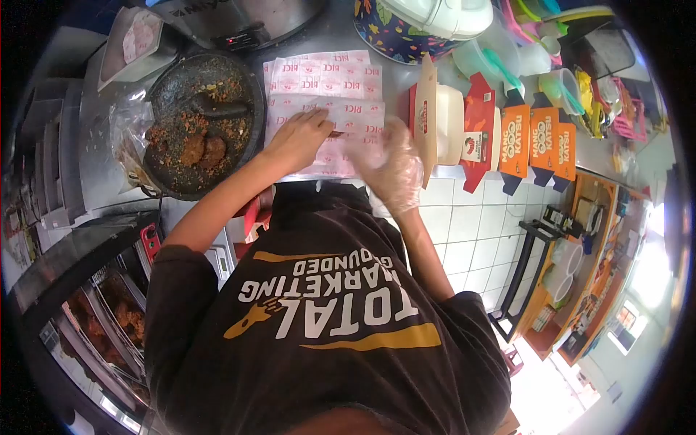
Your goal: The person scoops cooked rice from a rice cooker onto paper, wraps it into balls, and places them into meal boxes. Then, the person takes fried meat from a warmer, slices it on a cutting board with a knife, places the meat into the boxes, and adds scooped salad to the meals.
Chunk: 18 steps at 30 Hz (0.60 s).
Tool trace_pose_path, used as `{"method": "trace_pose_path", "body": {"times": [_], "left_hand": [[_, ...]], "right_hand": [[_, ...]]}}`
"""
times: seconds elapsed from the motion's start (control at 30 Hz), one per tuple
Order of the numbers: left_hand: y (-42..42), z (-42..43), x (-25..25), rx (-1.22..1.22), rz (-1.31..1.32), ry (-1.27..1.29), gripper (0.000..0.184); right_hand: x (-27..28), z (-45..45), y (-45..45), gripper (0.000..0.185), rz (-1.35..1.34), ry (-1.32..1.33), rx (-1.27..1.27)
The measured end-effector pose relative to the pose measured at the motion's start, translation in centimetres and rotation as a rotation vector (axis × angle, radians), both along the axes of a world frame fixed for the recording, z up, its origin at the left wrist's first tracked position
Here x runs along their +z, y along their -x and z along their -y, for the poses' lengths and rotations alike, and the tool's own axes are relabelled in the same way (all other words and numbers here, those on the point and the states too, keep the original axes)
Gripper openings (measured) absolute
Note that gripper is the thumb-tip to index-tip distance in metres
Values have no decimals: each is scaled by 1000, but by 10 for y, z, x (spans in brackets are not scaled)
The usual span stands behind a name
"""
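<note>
My left hand is bare and rests on the printed wrapping paper, fingers loosely bent and lying over the sheets. Beside its fingertips a small dark brown piece shows; what it is I cannot make out. My right hand wears a clear plastic glove. It hovers at the paper's right edge, its thumb and fingers apart and smeared by motion, with nothing visible in it. Left of the paper, a large stone mortar holds a pestle, brown patties and reddish crumbs.
Right of the paper stand an open box, a red box and orange cartons. Behind are a rice cooker and a patterned container. A metal tray and plastic bag lie left.
</note>
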<state>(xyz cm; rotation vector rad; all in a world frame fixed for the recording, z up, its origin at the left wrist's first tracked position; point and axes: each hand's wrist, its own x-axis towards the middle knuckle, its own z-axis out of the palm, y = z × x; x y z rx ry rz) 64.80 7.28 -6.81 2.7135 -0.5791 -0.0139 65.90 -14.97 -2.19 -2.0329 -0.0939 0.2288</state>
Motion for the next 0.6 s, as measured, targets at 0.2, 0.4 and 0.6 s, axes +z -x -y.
{"method": "trace_pose_path", "body": {"times": [0.2,0.4,0.6], "left_hand": [[-26,-3,10,-85,-149,-93,38],[-35,-18,11,-38,-120,91,30],[-53,-42,-12,58,-287,-35,27]], "right_hand": [[-61,-18,-56,33,760,573,601],[-60,-22,-73,29,336,607,653],[-68,-23,-89,30,224,575,677]]}}
